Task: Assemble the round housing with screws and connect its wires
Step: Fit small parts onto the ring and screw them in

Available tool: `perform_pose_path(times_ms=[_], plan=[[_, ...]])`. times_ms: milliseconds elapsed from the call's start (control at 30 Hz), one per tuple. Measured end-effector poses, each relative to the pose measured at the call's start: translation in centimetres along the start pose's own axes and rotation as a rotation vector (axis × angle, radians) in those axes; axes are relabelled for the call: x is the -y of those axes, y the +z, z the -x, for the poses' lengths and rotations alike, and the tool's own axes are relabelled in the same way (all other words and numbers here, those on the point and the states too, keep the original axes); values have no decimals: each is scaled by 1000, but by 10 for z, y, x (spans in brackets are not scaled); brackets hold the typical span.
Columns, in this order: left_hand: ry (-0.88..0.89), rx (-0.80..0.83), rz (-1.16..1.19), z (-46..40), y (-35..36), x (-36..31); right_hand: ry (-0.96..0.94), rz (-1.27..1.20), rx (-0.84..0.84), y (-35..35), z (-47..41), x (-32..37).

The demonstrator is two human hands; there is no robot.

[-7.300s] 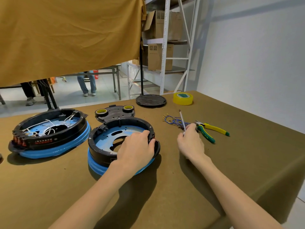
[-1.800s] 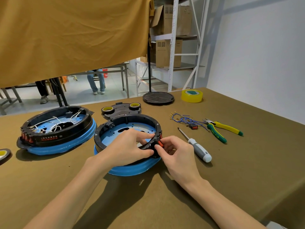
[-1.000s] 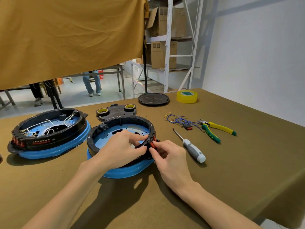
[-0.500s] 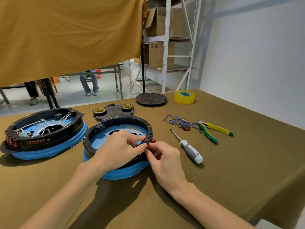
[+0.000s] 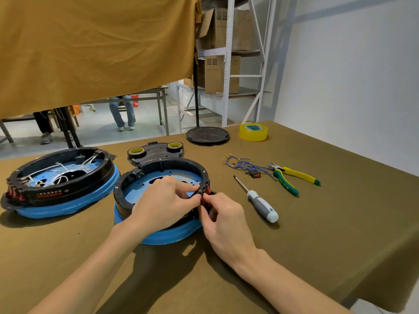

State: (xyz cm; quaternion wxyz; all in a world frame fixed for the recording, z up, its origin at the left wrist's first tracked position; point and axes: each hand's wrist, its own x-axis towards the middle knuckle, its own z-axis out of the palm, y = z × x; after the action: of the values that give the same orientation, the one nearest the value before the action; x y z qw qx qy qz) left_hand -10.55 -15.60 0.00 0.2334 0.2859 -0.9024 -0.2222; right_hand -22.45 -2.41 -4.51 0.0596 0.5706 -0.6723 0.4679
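Left hand [image 5: 165, 200] curls over the round housing [image 5: 158, 177] rim; right hand [image 5: 224, 214] pinches a red switch [image 5: 207, 191] there. Screwdriver [image 5: 258, 200] lies right of the housing on the brown worktop [image 5: 317, 234]; shelving [image 5: 229, 64] stands behind.

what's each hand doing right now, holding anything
Left hand: fingers curled over the rim of the round housing, gripping it.
Right hand: fingers pinching a small red part at the housing's rim.

Both hands, left hand [image 5: 166, 201] and right hand [image 5: 223, 215], pinch a small red switch [image 5: 205, 196] at the right rim of the round black-and-blue plastic housing [image 5: 158, 177] on the brown table [image 5: 317, 234].
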Motion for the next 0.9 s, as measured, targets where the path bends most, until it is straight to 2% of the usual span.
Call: perform_pose_path(times_ms=[267, 400, 467, 533, 567, 600, 667, 733, 833, 900], plan=[[-64, -93, -8, 1, 4, 0, 35, 4, -16, -3, -3, -3], [-117, -68, -44, -1, 3, -2, 26, -19, -5, -9, -6, -7], [-123, -74, -55, 0, 3, -4, 75, -54, -178, -18, -14, -13], [-127, -81, -70, 1, 2, -5, 214, -2, -394, -31, -26, -30], [-129, -85, -85, 0, 3, -5, 311, 75, -414, -39, -33, -38], [-133, -86, -102, -1, 3, -5, 417, 184, -351, -45, -39, -46], [-143, -56, -132, -3, 3, -4, 590, 466, -64, -49, -48, -57], [-141, -24, -150, -4, 4, -4, 624, 684, 190, -47, -52, -61], [-119, 3, -159, -5, 4, -5, 586, 714, 294, -45, -57, -64], [-106, 6, -169, -6, 5, -5, 613, 639, 263, -47, -59, -66]])
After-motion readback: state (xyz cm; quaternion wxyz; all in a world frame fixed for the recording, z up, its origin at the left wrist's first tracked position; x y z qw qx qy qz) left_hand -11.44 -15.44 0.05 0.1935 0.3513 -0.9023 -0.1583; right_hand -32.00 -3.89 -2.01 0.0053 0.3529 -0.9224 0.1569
